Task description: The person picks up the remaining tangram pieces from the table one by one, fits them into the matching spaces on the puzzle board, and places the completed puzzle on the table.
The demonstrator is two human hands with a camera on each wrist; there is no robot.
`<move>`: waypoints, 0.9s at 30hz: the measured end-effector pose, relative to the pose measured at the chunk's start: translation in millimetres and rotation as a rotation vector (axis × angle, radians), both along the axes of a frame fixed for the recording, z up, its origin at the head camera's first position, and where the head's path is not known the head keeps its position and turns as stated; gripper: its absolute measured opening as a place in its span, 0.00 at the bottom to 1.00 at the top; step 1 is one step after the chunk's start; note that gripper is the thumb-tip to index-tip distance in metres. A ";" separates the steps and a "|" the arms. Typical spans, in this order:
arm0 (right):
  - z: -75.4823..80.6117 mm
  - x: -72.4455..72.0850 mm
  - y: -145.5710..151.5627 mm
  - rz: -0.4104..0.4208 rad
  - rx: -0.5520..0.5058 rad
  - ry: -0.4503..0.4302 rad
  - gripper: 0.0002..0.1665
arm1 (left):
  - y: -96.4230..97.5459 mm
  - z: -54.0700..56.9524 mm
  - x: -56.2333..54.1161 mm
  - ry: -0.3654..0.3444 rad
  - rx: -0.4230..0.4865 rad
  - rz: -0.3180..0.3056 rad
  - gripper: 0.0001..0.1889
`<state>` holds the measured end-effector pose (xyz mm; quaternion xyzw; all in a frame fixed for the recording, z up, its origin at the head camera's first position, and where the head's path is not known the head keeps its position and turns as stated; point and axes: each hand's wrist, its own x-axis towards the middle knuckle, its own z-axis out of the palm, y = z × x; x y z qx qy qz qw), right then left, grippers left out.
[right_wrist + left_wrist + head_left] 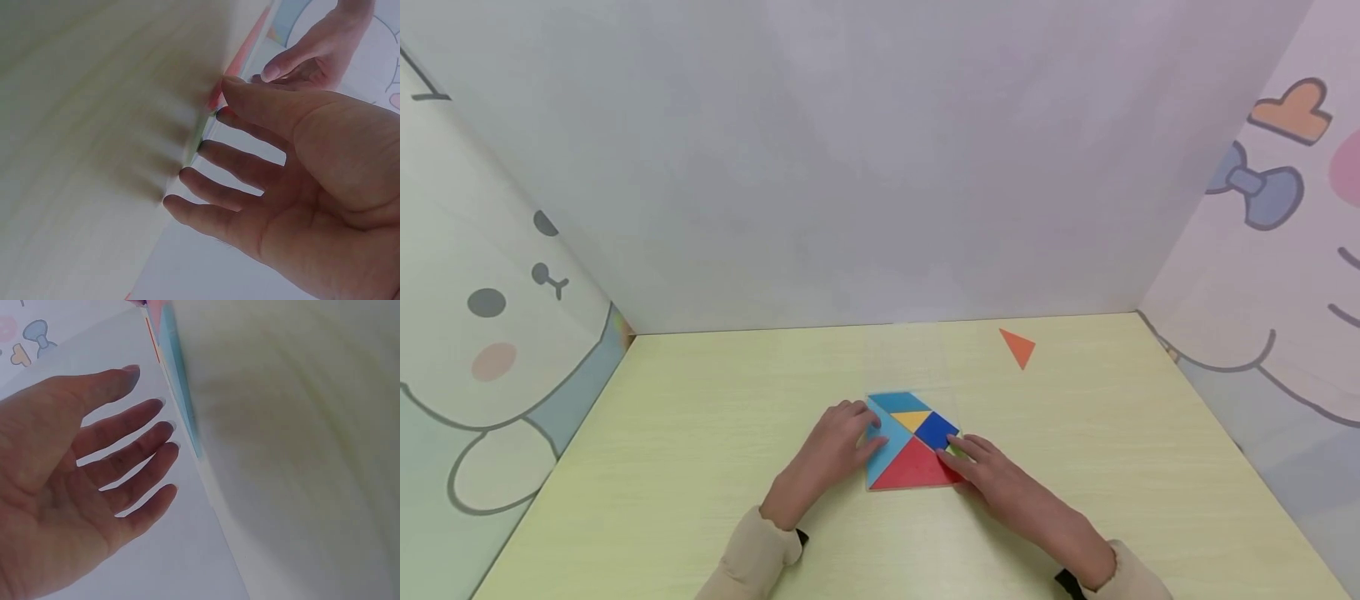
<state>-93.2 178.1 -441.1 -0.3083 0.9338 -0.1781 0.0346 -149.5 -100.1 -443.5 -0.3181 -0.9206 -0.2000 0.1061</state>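
Tangram pieces lie flat together on the table in the head view: a light blue triangle (895, 435), a red triangle (913, 468), a teal parallelogram (898, 402), a yellow triangle (912, 419) and a dark blue square (936, 430). A green piece (957, 450) shows partly from under my right fingers. My left hand (838, 437) is at the left side, its spread, lightly bent fingers over the light blue triangle's edge. From the right, my right hand (996, 479) reaches with extended fingers, fingertips at the square, green piece and red triangle. Neither hand grips anything.
An orange triangle (1019, 347) lies apart, toward the back right of the pale wooden table (715, 400). A plain whitish wall (880, 167) stands behind the table, and panels with cartoon drawings flank it on both sides.
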 end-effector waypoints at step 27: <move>-1.0 0.1 1.0 0.026 -0.015 0.016 0.28 | -11.2 1.8 26.9 -0.239 -0.155 -0.047 0.33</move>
